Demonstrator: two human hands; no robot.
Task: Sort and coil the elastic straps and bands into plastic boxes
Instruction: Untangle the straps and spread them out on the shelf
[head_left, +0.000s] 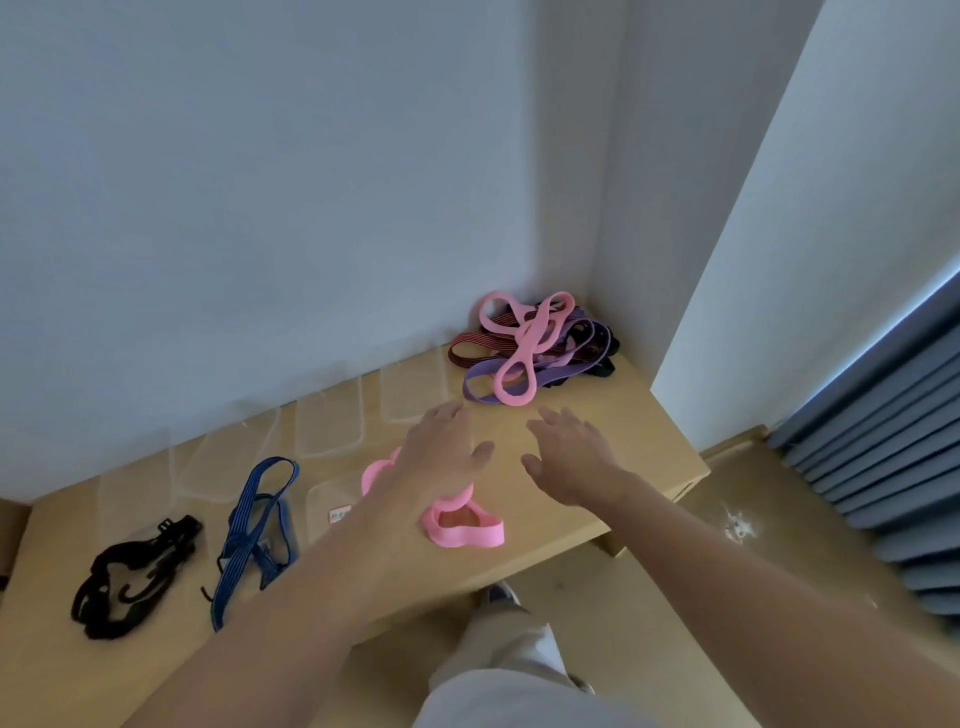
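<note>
At lower left, a black strap (135, 571) and a blue strap (260, 530) lie at clear boxes (327, 431) on the tabletop (623, 415). At centre, the left hand (441, 457) hovers over a pink band (462, 527), and the right hand (571, 457) is beside it. Each grip is apart, fingers straight, holding nothing. The pile (535, 348) lies just above both hands, at upper right in the corner. Its long axis runs lower left to upper right. Both hands appear about equally near.
</note>
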